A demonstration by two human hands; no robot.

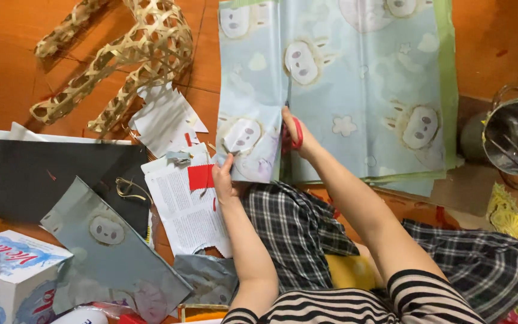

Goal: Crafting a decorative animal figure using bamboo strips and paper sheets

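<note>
Red-handled scissors (pixel 293 137) clamped in the right hand (pixel 298 135), biting into pale blue cartoon paper (pixel 361 78); left hand (pixel 223 180) pinches its near-left flap.

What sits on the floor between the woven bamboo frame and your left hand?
In the head view, white paper scraps and a printed sheet with a red paper piece lie between the bamboo frame and the left hand.

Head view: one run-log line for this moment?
left hand: holds paper strip | right hand: red scissors cutting blue sheet | bamboo frame on floor
</note>
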